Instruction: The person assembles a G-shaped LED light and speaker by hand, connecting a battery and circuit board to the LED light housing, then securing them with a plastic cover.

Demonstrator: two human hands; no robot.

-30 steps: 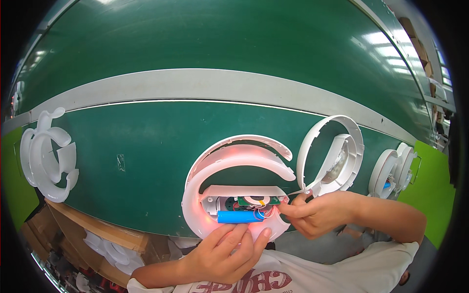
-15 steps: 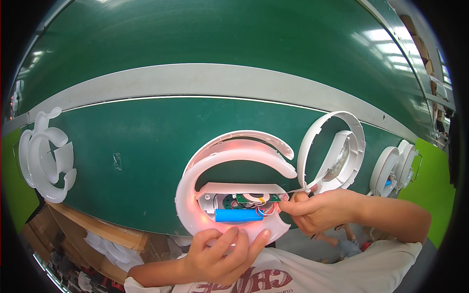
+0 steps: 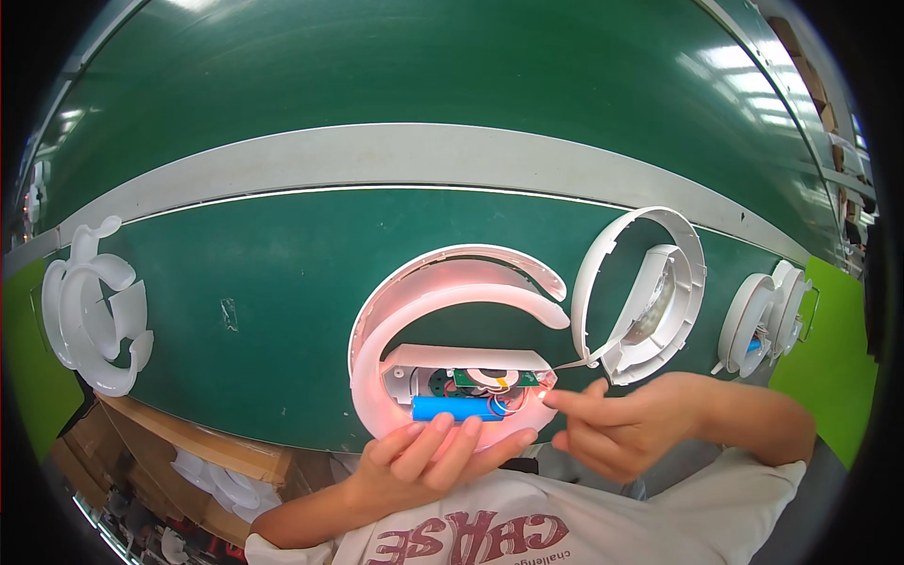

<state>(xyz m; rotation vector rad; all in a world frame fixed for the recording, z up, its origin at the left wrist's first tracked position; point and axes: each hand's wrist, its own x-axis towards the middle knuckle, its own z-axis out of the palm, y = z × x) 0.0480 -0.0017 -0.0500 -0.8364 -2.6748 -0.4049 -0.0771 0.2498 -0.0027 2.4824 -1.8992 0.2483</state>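
Note:
A white C-shaped lamp point(image 3: 372, 377) glows pinkish at the near edge of the bench, its housing open. Inside lie a blue cylindrical battery point(image 3: 452, 408), a green circuit board point(image 3: 527, 378), and thin red and white wires point(image 3: 513, 405). My left hand point(image 3: 428, 461) holds the lamp's near rim, fingers extended up against it beside the battery and hiding part of the rim. With its index finger stretched out, my right hand point(image 3: 631, 424) reaches the lamp's right end, where the glow is brightest. Its other fingers are loosely bent, and nothing shows in them.
A white ring-shaped frame point(image 3: 586, 282) stands just right of the lamp, joined by a thin strip. White curved covers point(image 3: 71, 320) are stacked at far left. More ring units point(image 3: 749, 320) stand at far right. A cardboard box point(image 3: 188, 438) with white parts sits below the bench's left side.
My right hand has drawn slightly down from the wires, its index finger now extended. My left hand has shifted a little left. The ring's pink glow is weaker, with a bright spot at the right end.

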